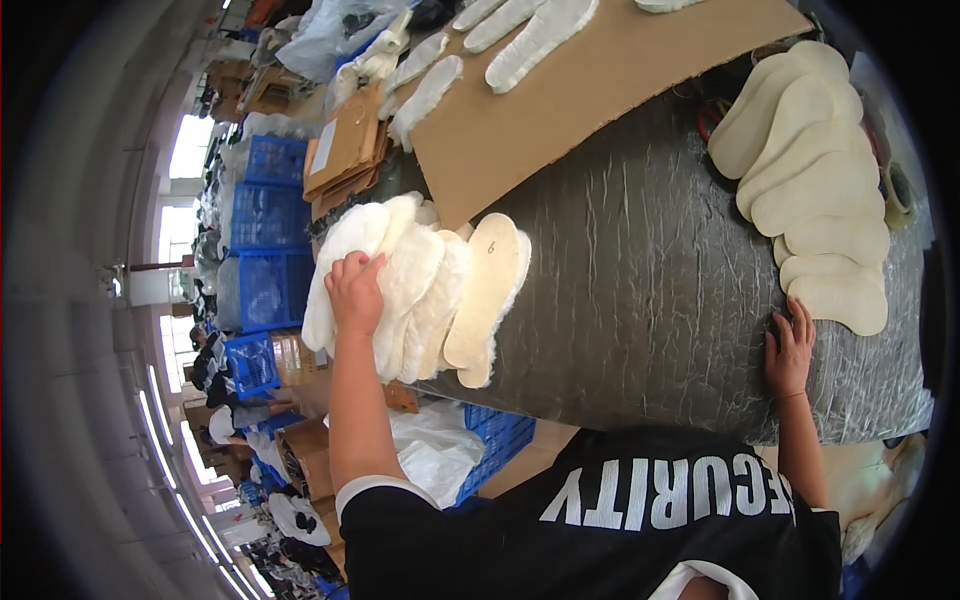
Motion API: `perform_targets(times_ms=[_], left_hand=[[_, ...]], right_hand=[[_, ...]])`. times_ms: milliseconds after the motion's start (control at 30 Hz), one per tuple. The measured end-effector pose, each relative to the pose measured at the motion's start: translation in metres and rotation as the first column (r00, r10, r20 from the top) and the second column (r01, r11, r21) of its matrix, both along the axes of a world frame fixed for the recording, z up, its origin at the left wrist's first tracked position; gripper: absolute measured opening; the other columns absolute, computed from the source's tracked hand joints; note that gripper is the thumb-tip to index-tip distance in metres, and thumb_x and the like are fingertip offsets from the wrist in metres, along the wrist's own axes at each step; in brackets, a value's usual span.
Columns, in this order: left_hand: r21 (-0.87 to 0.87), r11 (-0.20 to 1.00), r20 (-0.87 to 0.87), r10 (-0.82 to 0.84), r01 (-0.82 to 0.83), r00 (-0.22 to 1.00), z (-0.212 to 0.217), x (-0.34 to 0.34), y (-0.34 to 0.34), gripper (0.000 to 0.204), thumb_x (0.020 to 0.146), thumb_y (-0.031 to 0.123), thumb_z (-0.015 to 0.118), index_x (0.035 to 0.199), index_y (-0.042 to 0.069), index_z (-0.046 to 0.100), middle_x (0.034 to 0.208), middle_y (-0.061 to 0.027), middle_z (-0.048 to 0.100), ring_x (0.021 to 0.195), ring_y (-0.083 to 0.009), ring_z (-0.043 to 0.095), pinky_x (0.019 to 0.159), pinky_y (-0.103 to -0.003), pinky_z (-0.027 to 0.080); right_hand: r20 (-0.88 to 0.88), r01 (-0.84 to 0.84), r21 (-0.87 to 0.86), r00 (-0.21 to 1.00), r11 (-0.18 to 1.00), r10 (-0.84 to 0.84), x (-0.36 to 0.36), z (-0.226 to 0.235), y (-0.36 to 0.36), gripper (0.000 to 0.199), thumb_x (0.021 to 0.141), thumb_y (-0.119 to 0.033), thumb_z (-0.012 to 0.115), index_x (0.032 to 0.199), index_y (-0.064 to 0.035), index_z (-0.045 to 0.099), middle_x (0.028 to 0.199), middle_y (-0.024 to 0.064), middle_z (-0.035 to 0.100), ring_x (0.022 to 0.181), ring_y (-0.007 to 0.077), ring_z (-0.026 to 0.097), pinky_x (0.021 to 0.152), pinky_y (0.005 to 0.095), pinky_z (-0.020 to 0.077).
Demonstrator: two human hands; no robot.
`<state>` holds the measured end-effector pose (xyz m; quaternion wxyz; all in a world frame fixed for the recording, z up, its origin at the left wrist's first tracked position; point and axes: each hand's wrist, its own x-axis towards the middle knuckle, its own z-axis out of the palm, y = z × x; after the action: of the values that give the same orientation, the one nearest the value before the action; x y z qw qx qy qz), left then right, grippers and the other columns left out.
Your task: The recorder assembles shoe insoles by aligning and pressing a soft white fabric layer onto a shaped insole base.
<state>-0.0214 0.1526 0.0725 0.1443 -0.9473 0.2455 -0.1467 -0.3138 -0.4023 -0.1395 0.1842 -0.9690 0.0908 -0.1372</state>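
On the left, a fanned pile of white fleece insoles (415,262) lies over the table's edge. My left hand (357,290) has its fingers curled on the outermost fluffy insole (345,235) of that pile. At the pile's right end, a flat cream insole (485,290) shows its smooth side, with fleece peeking out beneath it. On the right, several smooth cream insoles (815,180) overlap in a long row. My right hand (790,350) rests on the table below them, fingers spread, its fingertips at the edge of the nearest insole (838,300).
A dark, wrinkled film covers the table (620,270). A cardboard sheet (580,110) lies at the back, with fluffy insoles (540,45) on it. Brown cardboard pieces (350,145) and stacked blue crates (270,225) stand left. A tape roll (900,195) sits far right.
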Motion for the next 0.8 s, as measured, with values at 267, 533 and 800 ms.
perform_targets(times_ms=[267, 533, 800], left_hand=[[0.037, 0.996, 0.034, 0.077, -0.078, 0.996, -0.006, -0.002, -0.001, 0.026, 0.081, 0.009, 0.058, 0.101, 0.017, 0.073, 0.101, -0.0029, 0.057, 0.099, -0.025, 0.05, 0.088, -0.038, 0.035], [0.097, 0.987, 0.04, 0.126, -0.13, 0.991, -0.004, -0.003, -0.008, 0.034, 0.071, 0.016, 0.073, 0.105, 0.012, 0.068, 0.109, -0.0033, 0.055, 0.103, -0.0257, 0.048, 0.092, -0.042, 0.033], [0.211, 0.918, 0.01, 0.342, -0.336, 0.94, -0.004, 0.011, -0.022, 0.049, 0.075, 0.016, 0.07, 0.121, 0.007, 0.055, 0.139, -0.0112, 0.04, 0.131, -0.0373, 0.034, 0.104, -0.063, 0.025]], right_hand=[[-0.013, 0.026, -0.013, 1.0, 1.0, -0.026, -0.001, 0.0, 0.003, 0.035, 0.077, -0.005, 0.064, 0.111, -0.0042, 0.057, 0.139, 0.0165, 0.043, 0.131, 0.0368, 0.038, 0.108, 0.0473, 0.0297], [-0.011, 0.016, -0.021, 1.0, 1.0, -0.017, 0.0, -0.001, 0.003, 0.034, 0.078, -0.005, 0.063, 0.111, -0.0045, 0.057, 0.139, 0.0164, 0.043, 0.13, 0.0366, 0.038, 0.107, 0.0471, 0.03], [0.057, 0.011, -0.001, 0.998, 1.0, -0.011, 0.009, 0.009, 0.008, 0.029, 0.075, -0.004, 0.065, 0.103, -0.0066, 0.059, 0.134, 0.0155, 0.048, 0.128, 0.0379, 0.041, 0.104, 0.0485, 0.0315]])
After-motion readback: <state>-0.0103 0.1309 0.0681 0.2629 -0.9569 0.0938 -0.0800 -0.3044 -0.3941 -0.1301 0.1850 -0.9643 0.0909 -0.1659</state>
